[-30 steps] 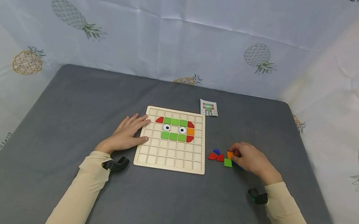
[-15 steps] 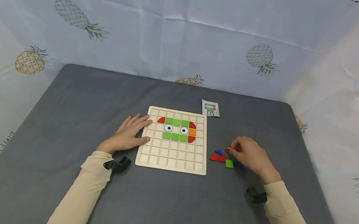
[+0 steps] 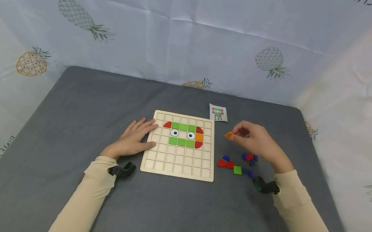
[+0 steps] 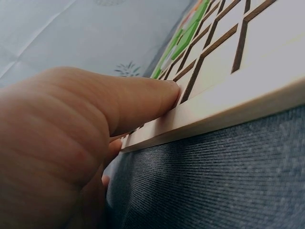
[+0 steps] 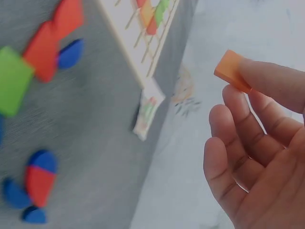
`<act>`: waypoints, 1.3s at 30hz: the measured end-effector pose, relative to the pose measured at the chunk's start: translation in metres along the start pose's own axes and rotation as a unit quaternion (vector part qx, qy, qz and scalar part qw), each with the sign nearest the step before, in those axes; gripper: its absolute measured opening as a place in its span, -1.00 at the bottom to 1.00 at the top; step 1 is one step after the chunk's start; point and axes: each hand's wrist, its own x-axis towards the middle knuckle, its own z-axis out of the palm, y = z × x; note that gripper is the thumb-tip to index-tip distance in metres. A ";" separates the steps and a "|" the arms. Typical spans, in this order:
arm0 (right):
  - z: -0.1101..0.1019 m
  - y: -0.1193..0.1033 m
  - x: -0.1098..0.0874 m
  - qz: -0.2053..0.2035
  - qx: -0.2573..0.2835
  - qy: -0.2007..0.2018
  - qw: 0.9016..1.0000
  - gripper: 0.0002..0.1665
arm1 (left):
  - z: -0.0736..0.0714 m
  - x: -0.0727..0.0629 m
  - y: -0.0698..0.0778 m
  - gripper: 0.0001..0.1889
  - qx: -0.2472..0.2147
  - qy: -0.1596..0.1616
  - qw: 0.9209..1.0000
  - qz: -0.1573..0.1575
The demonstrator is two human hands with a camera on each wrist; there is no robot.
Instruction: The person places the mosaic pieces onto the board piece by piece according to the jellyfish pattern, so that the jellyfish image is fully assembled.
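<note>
My right hand [image 3: 254, 139] pinches an orange square tile [image 5: 230, 69] between thumb and fingers, over the table to the right of the board. The wooden grid board [image 3: 177, 168] holds green squares [image 3: 181, 142], red rounded pieces [image 3: 198, 144], one orange square [image 3: 199, 137] and two eye discs [image 3: 174, 133]. Spread along the board's left edge, my left hand [image 3: 133, 139] rests with fingers straight. In the left wrist view the thumb [image 4: 147, 98] presses on the board's rim.
Right of the board lie loose red pieces [image 3: 226, 163], a green square [image 3: 237, 170] and several blue pieces [image 3: 226, 158]. A small printed pattern card [image 3: 218, 113] lies by the board's far right corner. Pineapple-print cloth [image 3: 168, 47] hangs behind the grey table [image 3: 169, 216].
My right hand has picked the orange tile from the loose pieces and carried it up and left toward the board, uncovering red and blue pieces. The left hand stays on the board's edge.
</note>
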 end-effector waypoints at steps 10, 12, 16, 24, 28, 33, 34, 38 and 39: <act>-0.001 -0.039 0.041 -0.020 0.004 -0.029 0.999 -0.84 | -0.001 -0.001 0.002 -0.26 0.003 -0.002 1.000 0.005; -0.001 -0.046 0.049 -0.025 -0.004 -0.037 0.999 -0.83 | -0.001 -0.001 0.002 -0.26 0.003 -0.004 1.000 0.006; 0.001 -0.061 0.064 -0.038 -0.023 -0.045 0.998 -0.82 | -0.001 -0.001 0.002 -0.26 0.002 -0.003 1.000 0.004; 0.012 -0.079 0.092 -0.063 -0.027 -0.072 0.995 -0.85 | -0.001 0.000 0.000 -0.26 0.005 -0.002 1.000 0.007; 0.023 -0.084 0.106 -0.074 -0.031 -0.090 0.993 -0.84 | -0.003 -0.001 0.000 -0.27 0.006 0.001 1.000 0.007; 0.038 -0.088 0.118 -0.073 -0.038 -0.099 0.992 -0.84 | -0.003 -0.001 0.001 -0.27 0.006 -0.001 1.000 0.010; 0.041 -0.088 0.120 -0.073 -0.041 -0.100 0.992 -0.84 | -0.003 -0.001 0.001 -0.27 0.006 -0.002 1.000 0.009; 0.054 -0.086 0.128 -0.069 -0.043 -0.102 0.991 -0.84 | -0.003 -0.001 0.002 -0.27 0.006 -0.002 1.000 0.009; 0.058 -0.086 0.130 -0.068 -0.039 -0.103 0.992 -0.84 | -0.003 -0.001 0.002 -0.27 0.006 -0.002 1.000 0.008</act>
